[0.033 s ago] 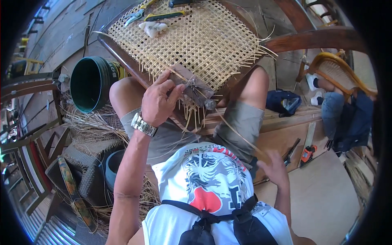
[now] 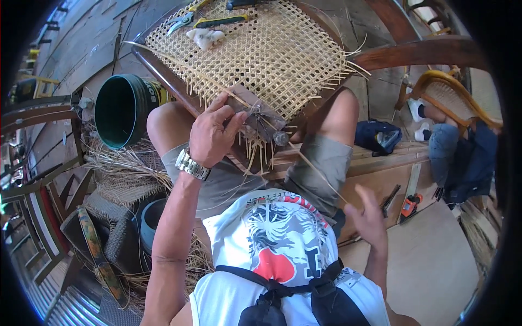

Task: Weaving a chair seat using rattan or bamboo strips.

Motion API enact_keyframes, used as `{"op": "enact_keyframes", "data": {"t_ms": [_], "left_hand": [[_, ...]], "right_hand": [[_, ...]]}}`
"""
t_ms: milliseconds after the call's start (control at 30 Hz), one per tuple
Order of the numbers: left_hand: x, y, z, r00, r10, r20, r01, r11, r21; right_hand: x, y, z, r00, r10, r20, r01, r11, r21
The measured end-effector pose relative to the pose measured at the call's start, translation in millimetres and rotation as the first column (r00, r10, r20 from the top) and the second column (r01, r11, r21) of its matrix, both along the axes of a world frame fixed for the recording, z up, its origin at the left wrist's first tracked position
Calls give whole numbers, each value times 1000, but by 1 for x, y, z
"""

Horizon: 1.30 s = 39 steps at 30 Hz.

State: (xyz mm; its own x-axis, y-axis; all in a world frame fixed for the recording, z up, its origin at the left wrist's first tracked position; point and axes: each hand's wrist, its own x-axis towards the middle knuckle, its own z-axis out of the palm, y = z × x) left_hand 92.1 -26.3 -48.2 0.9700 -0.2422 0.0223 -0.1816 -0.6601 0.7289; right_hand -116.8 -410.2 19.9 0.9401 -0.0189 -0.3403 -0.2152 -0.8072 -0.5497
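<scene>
Cane strip: runs across the wooden block toward four o'clock, end indistinct
Left hand: grip grasping block, lower fingers hidden
Right hand: beside strip, four o'clock; cannot tell whether grip pinches
Cane seat: twelve o'clock, cut off above

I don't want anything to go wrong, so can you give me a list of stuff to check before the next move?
1. Left hand on the small brown wooden block: ok, fingers touch it.
2. Long, thin tan cane strip running from the block toward the right hand: ok.
3. Right hand's grip firm on the strip: cannot tell.
4. Yellow-and-black-handled metal shears off the woven tan cane seat: not ok, they lie on it.
5. Crumpled white cloth away from the block: ok.
</scene>
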Motion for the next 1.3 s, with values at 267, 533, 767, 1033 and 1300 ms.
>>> {"op": "enact_keyframes", "data": {"t_ms": [267,533,767,1033,1300], "left_hand": [[3,2,-5,998,-19,55,18,999,31],[1,1,-6,1000,-5,11,5,1000,18],[1,1,-3,1000,1,26,-1,1000,29],[2,0,-5,996,-1,87,0,1000,9],[2,2,-6,998,-14,58,13,1000,14]], "right_hand": [[148,134,-42,905,-159,-394,398,644,653],[127,135,-77,946,-45,321,-52,956,287],[-1,34,-29,921,-350,-172,333,935,-125],[93,70,29,972,-141,188,123,987,107],[102,120,108,345,-325,880,-232,879,416]]}}
